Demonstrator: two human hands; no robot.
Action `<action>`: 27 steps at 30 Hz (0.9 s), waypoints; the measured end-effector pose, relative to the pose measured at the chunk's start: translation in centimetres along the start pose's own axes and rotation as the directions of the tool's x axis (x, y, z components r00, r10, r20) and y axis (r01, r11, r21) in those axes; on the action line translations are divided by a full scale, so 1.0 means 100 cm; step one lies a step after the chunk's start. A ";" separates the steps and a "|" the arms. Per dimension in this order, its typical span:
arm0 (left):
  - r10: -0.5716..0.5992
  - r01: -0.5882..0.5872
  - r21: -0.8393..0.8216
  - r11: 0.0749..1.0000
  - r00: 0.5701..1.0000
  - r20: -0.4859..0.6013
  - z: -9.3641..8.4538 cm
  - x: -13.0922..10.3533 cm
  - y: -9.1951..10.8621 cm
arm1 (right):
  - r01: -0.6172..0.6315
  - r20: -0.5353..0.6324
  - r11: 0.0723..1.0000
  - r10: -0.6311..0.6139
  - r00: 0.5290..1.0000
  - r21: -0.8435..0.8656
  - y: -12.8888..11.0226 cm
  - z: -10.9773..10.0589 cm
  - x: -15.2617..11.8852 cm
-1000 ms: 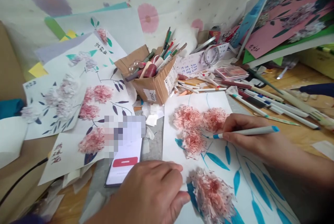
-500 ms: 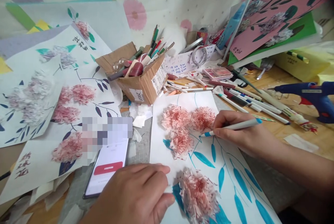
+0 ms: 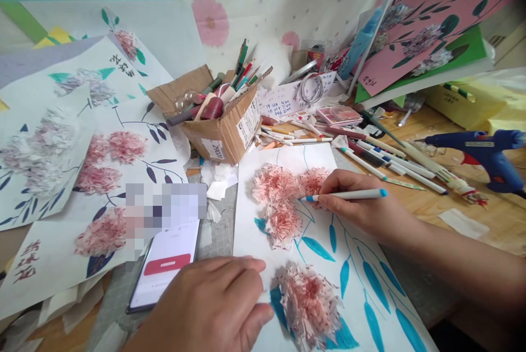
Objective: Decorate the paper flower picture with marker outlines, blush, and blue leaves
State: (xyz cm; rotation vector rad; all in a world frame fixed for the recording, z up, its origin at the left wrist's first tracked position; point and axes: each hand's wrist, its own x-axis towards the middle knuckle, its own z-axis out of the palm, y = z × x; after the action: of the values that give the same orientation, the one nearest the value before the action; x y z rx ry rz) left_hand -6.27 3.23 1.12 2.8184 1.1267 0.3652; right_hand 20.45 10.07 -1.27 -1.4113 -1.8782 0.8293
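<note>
My right hand [image 3: 353,198] pinches a white felt-tip pen [image 3: 355,195] with blue ends. Its tip is at the paper between the upper clusters of pink-and-white ruffled flowers [image 3: 283,223]. Blue stems and leaves [image 3: 376,281] are drawn across this white sheet [image 3: 246,256]. My left hand [image 3: 213,303] lies at the sheet's left edge, its fingers curled. A small white stub [image 3: 263,297] shows between its thumb and forefinger; its kind is unclear. Beside that hand sits a large ruffled flower [image 3: 310,303], with blue leaves around it.
A lit phone [image 3: 164,275] lies left of the sheet. Finished-looking flower pictures [image 3: 135,188] overlap farther left. Behind stands a cardboard box [image 3: 217,133] of pens and brushes. Loose pens [image 3: 386,160] and a blue glue gun [image 3: 480,149] lie to the right.
My right hand has moved left with the felt-tip pen, bringing the tip closer to the upper flowers. My left hand has kept its place. The view has shifted slightly.
</note>
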 end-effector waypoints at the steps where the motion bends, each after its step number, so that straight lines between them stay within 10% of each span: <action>1: 0.008 -0.008 -0.005 1.000 1.000 -0.010 0.000 0.000 0.000 | 0.008 -0.007 1.000 -0.008 1.000 -0.004 0.000 0.001 0.000; 27: -0.002 0.002 -0.004 1.000 1.000 -0.024 0.004 0.000 -0.002 | -0.054 0.040 0.996 0.051 0.998 0.069 -0.007 -0.002 0.005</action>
State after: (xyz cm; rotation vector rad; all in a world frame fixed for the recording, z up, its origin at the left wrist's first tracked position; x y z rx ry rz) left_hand -6.29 3.42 0.74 2.8167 1.1314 0.4024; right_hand 20.09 10.41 -0.56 -1.4162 -1.8294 0.9445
